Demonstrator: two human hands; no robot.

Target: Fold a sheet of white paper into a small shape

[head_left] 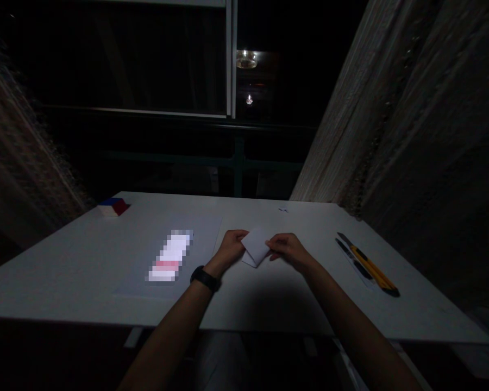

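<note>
A small folded piece of white paper (pixel 256 245) is held up between my two hands over the middle of the table. My left hand (pixel 231 248) grips its left side, and a dark watch band circles that wrist. On the opposite side, my right hand (pixel 288 249) pinches the paper's right corner between thumb and fingertips. Layers of the paper stand apart near its lower edge. Some fingers of the left hand are hidden behind the paper.
On the white table (pixel 106 260), a lit phone (pixel 171 256), its screen pixelated, rests over a paper sheet (pixel 206 239). A coloured block (pixel 113 207) stands far left. Rightward lie a yellow utility knife (pixel 375 270) and a black pen (pixel 352 258). Small scraps (pixel 283 209) lie near the back edge.
</note>
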